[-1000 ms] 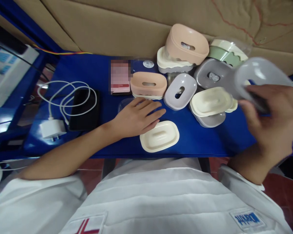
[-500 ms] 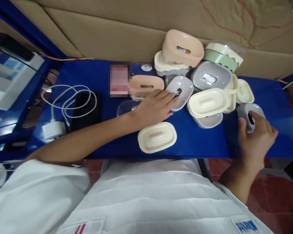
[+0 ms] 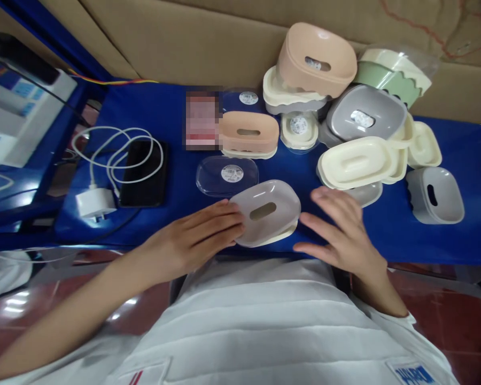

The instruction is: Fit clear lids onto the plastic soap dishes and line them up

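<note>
My left hand (image 3: pixel 202 235) grips the left end of a grey oval soap dish tray (image 3: pixel 282 200) with a slot in its middle; its thumb is hidden. The tray lies over a cream oval base (image 3: pixel 291 231), which shows only as a rim at the lower right. Just to the right of the tray is my right hand (image 3: pixel 340 230), its fingers spread and nothing in it. Beyond that hand, a stack of cream oval pieces (image 3: pixel 355 163) rests on a grey one. Further right stands a grey slotted soap box (image 3: pixel 443 195).
Behind are a peach soap box (image 3: pixel 323 56), a green one (image 3: pixel 393 77) and a large grey one (image 3: pixel 366 115). A second peach box (image 3: pixel 248 131) and a clear lid (image 3: pixel 230 175) lie left of centre. At the left, a phone (image 3: pixel 142 187) lies beside a white charger (image 3: pixel 96 203).
My left hand has brought the grey tray toward me, onto the cream base. My right hand has let go of the grey box at the right and moved left, opening.
</note>
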Demonstrator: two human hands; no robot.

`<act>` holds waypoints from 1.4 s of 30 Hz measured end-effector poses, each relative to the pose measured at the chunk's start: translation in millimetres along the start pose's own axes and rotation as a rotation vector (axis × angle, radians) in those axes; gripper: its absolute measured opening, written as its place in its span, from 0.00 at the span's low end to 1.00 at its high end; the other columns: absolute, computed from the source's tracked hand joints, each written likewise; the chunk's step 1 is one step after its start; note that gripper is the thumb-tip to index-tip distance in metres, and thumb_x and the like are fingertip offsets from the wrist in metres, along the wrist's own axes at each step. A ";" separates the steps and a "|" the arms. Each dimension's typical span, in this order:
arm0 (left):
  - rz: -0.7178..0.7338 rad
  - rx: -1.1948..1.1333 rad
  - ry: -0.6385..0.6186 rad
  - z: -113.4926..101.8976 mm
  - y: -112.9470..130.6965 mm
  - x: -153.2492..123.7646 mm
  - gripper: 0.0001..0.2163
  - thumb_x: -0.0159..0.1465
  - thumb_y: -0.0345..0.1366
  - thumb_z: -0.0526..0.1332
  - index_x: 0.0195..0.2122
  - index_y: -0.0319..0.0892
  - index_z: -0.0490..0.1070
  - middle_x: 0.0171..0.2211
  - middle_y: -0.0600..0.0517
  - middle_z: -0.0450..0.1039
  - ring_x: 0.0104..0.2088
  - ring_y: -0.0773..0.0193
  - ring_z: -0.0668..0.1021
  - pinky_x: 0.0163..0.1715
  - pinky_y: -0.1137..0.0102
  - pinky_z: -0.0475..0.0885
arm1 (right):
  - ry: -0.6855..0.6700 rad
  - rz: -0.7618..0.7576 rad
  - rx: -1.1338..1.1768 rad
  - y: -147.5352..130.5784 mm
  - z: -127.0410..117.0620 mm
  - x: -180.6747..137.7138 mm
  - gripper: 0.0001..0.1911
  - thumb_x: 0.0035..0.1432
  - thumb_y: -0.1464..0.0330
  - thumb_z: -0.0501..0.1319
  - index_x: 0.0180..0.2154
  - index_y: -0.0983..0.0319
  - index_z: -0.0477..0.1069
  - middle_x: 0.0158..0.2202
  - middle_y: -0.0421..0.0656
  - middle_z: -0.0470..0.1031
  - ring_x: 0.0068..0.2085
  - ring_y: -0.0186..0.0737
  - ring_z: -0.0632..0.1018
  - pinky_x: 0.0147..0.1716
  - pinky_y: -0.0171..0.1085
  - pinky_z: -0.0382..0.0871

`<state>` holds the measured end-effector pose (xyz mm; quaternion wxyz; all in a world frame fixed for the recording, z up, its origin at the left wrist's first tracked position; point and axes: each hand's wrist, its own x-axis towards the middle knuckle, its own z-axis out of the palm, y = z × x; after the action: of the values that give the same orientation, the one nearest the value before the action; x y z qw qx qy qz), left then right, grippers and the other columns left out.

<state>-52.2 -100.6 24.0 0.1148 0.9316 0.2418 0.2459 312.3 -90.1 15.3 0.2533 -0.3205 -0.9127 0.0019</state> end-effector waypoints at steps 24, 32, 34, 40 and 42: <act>-0.451 0.236 0.292 42.2 -10.4 -10.3 0.26 0.73 0.30 0.62 0.71 0.47 0.63 0.73 0.37 0.64 0.75 0.43 0.67 0.72 0.40 0.65 | -0.209 -0.015 0.133 -20.6 27.6 8.1 0.20 0.74 0.72 0.63 0.63 0.55 0.75 0.63 0.48 0.80 0.66 0.51 0.77 0.66 0.56 0.71; -0.628 0.460 0.327 49.6 -18.3 -15.1 0.18 0.74 0.41 0.65 0.64 0.47 0.75 0.59 0.43 0.81 0.56 0.46 0.83 0.55 0.53 0.78 | -0.204 -0.039 0.138 -16.1 25.7 -1.1 0.21 0.72 0.72 0.65 0.64 0.58 0.74 0.64 0.50 0.78 0.66 0.52 0.76 0.66 0.57 0.72; -0.623 0.422 0.391 46.1 -13.6 -14.3 0.16 0.74 0.41 0.66 0.61 0.47 0.77 0.57 0.44 0.81 0.55 0.48 0.83 0.55 0.55 0.79 | -0.192 -0.020 0.131 -17.5 27.4 -3.4 0.26 0.72 0.71 0.65 0.68 0.57 0.69 0.66 0.51 0.75 0.67 0.53 0.75 0.66 0.57 0.73; -0.490 0.183 0.461 41.8 11.1 -6.6 0.16 0.72 0.41 0.70 0.59 0.49 0.77 0.52 0.48 0.83 0.50 0.54 0.85 0.52 0.59 0.81 | -0.005 0.102 0.069 -21.3 34.5 -6.8 0.53 0.68 0.68 0.70 0.80 0.49 0.40 0.80 0.54 0.48 0.78 0.63 0.59 0.71 0.64 0.68; -0.360 0.176 0.389 47.1 16.3 -2.5 0.18 0.71 0.40 0.72 0.60 0.48 0.75 0.51 0.47 0.83 0.50 0.54 0.84 0.52 0.59 0.82 | -0.071 0.090 0.099 -20.4 34.2 -4.1 0.53 0.69 0.68 0.69 0.81 0.49 0.38 0.81 0.53 0.48 0.80 0.61 0.56 0.73 0.64 0.65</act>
<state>-23.6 -120.2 -11.7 0.0269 0.8153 0.4413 0.3739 287.3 -103.3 -13.0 0.2362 -0.3483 -0.9045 0.0697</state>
